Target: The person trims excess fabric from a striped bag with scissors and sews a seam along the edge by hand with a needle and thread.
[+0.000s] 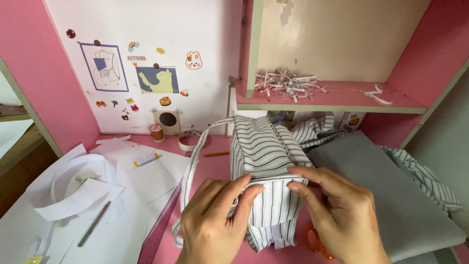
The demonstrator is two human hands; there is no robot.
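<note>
A striped fabric bag (pixel 266 161) is stood on the pink desk (pixel 215 168), its long axis running away from the person toward the shelf (pixel 332 98). Its near top edge is pinched from both sides: the left hand (pixel 215 220) is closed on the left corner, the right hand (pixel 337 215) on the right, both equally near. A strap (pixel 193 164) is looped out leftward. Grey fabric (pixel 386 195) is crowded against the right; paper sheets (pixel 122 190) are spread left.
</note>
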